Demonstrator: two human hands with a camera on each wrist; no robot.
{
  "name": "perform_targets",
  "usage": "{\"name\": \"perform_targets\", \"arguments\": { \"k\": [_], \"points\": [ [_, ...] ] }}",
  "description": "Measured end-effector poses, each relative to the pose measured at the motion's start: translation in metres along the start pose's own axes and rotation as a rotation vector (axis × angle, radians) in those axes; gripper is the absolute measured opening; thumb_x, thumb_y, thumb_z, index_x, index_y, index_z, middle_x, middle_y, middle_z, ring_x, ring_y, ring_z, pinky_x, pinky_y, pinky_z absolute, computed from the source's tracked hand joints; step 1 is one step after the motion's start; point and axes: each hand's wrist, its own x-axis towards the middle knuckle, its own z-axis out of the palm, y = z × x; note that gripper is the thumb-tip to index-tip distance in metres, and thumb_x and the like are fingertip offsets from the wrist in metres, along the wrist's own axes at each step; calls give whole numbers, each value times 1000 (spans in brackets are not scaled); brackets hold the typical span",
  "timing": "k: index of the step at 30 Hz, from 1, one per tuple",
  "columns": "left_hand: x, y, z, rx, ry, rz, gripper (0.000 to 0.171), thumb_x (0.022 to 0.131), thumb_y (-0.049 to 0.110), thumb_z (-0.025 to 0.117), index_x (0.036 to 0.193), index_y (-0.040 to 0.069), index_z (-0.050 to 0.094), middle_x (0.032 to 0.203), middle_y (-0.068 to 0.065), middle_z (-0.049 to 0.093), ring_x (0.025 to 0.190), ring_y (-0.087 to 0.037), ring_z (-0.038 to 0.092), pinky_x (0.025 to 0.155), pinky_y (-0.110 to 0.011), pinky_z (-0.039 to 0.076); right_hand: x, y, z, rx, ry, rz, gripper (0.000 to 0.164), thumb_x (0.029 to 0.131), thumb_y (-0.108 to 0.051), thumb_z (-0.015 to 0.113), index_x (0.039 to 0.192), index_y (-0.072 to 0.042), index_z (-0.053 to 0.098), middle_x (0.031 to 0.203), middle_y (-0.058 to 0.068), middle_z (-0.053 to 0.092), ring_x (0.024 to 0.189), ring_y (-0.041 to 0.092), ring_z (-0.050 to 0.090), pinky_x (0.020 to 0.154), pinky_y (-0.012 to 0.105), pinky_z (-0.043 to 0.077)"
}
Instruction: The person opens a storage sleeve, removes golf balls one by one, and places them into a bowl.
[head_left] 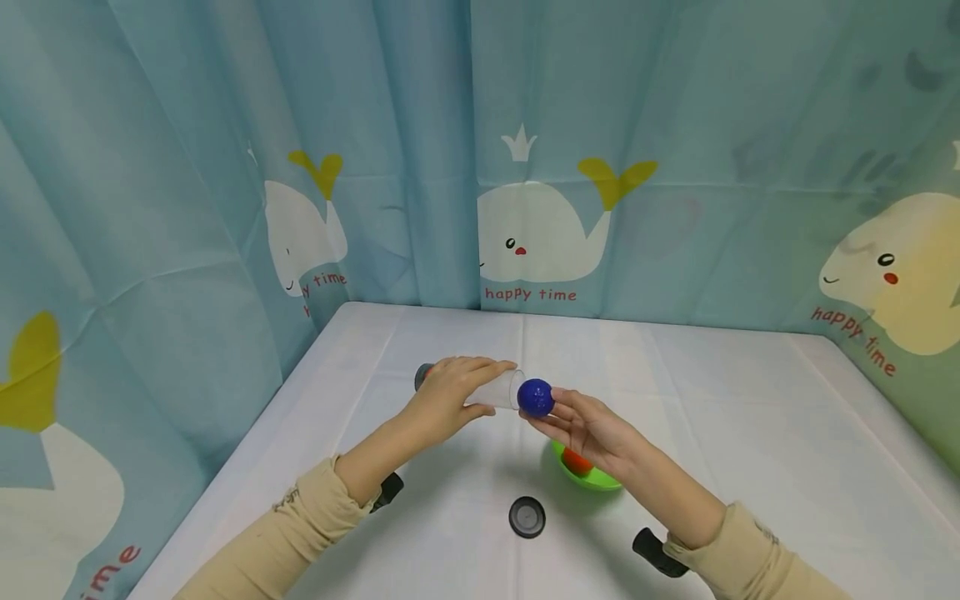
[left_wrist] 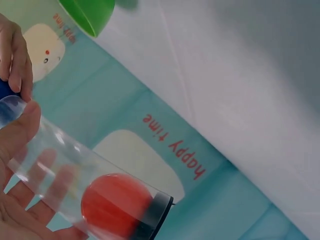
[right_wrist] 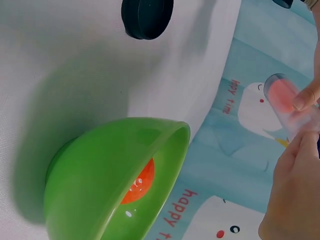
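My left hand (head_left: 455, 397) grips a clear plastic tube (head_left: 501, 390) held nearly level above the table, its open end facing right. At the tube's far end is a black cap, and a red ball (left_wrist: 116, 205) lies inside against it. My right hand (head_left: 592, 429) pinches a shiny blue ball (head_left: 536, 397) by its fingertips, right at the tube's open mouth. Below the right hand stands a green bowl (right_wrist: 100, 175) with an orange ball (right_wrist: 140, 182) in it. In the left wrist view most of the blue ball is hidden.
A loose black cap (head_left: 527, 517) lies on the white table (head_left: 720, 400) left of the bowl and nearer to me. Blue curtains (head_left: 420, 150) with whale prints hang behind the table and at its sides. Black devices are strapped at both wrists.
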Motion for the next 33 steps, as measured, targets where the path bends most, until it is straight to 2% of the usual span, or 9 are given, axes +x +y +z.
{"name": "perform_targets", "arguments": {
  "k": [4,9,17,24,28,33],
  "points": [
    [-1,-1,1,3,14,-2,60,78,14,75,134,21,53,126,-6,61,119,-28,54,101,-56,39,0,1,-2,-33,-10,-6,54,97,-19,52,137,7,27,114,8,60,103,18,65,93,25,49],
    [0,-1,3,7,19,14,60,78,15,75,134,20,53,124,-6,62,117,-27,56,97,-53,42,0,1,-5,-59,-18,-1,45,96,-21,54,130,2,37,113,5,61,104,17,64,94,26,49],
    [1,-2,2,-4,2,11,61,80,19,74,136,19,50,124,-6,62,117,-27,56,95,-52,44,-5,1,-4,-146,47,-2,61,98,-22,49,142,10,21,115,6,58,102,14,63,92,25,50],
    [0,-3,1,-23,4,0,64,80,23,74,138,19,48,123,-8,62,115,-27,58,94,-49,48,-10,-1,-7,-221,41,-10,65,98,-26,49,143,11,19,115,3,58,103,12,62,92,24,50],
    [-2,-2,0,-32,6,-7,65,79,23,75,138,18,48,125,-8,61,117,-27,57,95,-48,47,-14,0,-11,-239,32,-21,53,98,-25,49,138,6,34,114,2,59,103,12,63,93,25,50],
    [-4,-1,-2,-53,4,-21,64,80,22,75,138,18,48,128,-8,60,119,-28,56,97,-49,46,-21,-1,-18,-213,44,-30,24,98,-22,50,116,-9,56,113,4,58,101,16,65,92,27,51]
  ]
}}
